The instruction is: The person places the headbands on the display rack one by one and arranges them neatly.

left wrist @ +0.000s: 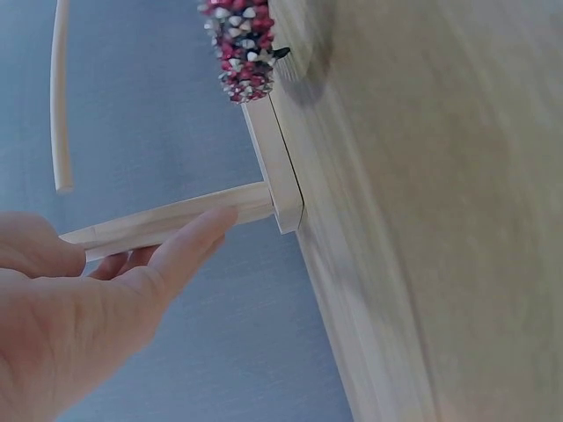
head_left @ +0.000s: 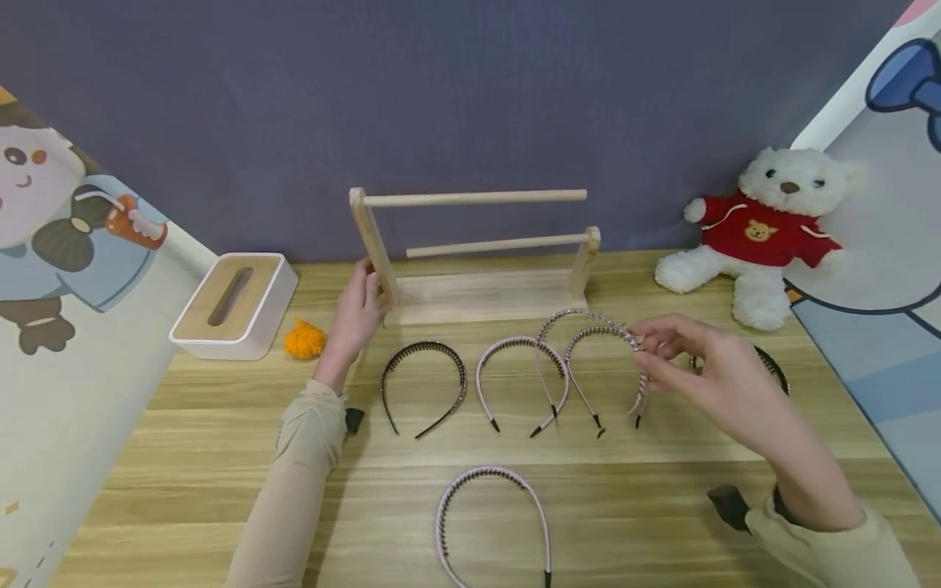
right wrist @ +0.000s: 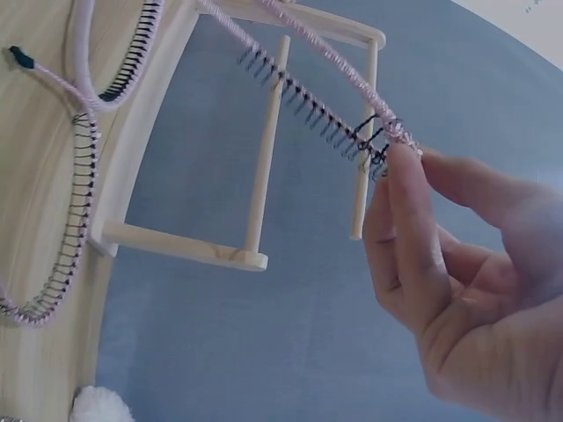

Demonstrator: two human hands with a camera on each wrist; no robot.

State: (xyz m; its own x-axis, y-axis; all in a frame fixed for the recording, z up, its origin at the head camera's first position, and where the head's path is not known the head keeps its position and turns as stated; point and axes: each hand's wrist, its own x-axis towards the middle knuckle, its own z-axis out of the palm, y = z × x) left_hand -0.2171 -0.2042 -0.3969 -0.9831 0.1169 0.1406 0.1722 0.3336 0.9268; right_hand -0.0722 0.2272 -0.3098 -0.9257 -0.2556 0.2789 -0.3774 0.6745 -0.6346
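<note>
My right hand (head_left: pixel 709 376) pinches the side of a pale pink toothed headband (right wrist: pixel 352 77) between thumb and fingertips; it is raised over the table and blurred in the head view. Just under it lies another pinkish headband (head_left: pixel 581 389). My left hand (head_left: pixel 356 306) grips the left post of a wooden two-bar rack (head_left: pixel 488 298), fingers partly hidden behind the post. Near that hand rests a dark headband (head_left: pixel 461 376), beaded red and white in the left wrist view. A pale lilac headband (head_left: pixel 481 390) lies right of it, and another lilac headband (head_left: pixel 439 523) nearer me.
A white tissue box (head_left: pixel 257 331) with a wooden lid and an orange yarn bundle (head_left: pixel 305 340) stand at the left. A white teddy bear (head_left: pixel 764 233) in red sits at the back right. Another dark headband (head_left: pixel 775 371) is partly hidden behind my right hand.
</note>
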